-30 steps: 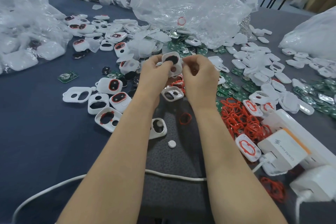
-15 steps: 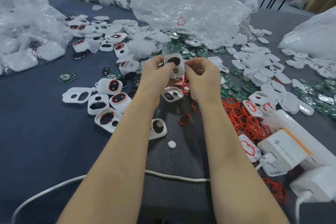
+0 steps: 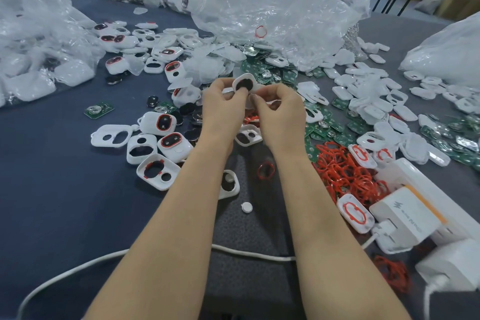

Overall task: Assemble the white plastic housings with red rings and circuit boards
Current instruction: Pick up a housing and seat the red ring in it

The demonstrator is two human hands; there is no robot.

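Shift: both hands have closed in slightly on the white housing [image 3: 245,84] since half a second ago, and it now sits a touch higher; the loose parts on the worktop [image 3: 52,189] lie as they did.
Left hand [image 3: 223,109]: fingers curled, pinching the housing's left edge, one fingertip at the lower rim of its dark opening.
Right hand [image 3: 281,117]: fingers curled, fingertips pinching the housing's lower right edge; whether it also holds a ring cannot be told.
White housing: held up between both hands, clear of the worktop, above the centre of the scattered parts, its dark opening facing the camera.
Red rings [image 3: 345,171]: a tangled heap to the right of the right forearm; a single ring [image 3: 265,170] lies apart between the two wrists.
Circuit boards [image 3: 262,70]: green boards strewn beyond the hands and off to the right; a lone board [image 3: 99,109] lies well to the left.
Other housings: a row to the left of the left forearm, among them an open shell [image 3: 158,171] with a red ring seated in it.
Right edge: a white charger [image 3: 405,218] just beside a lid with a red ring [image 3: 355,213].
Foreground: a white cable [image 3: 78,270] runs under both forearms, and a small white button [image 3: 246,207] rests between them.
Background: crumpled clear plastic bags [image 3: 272,0].
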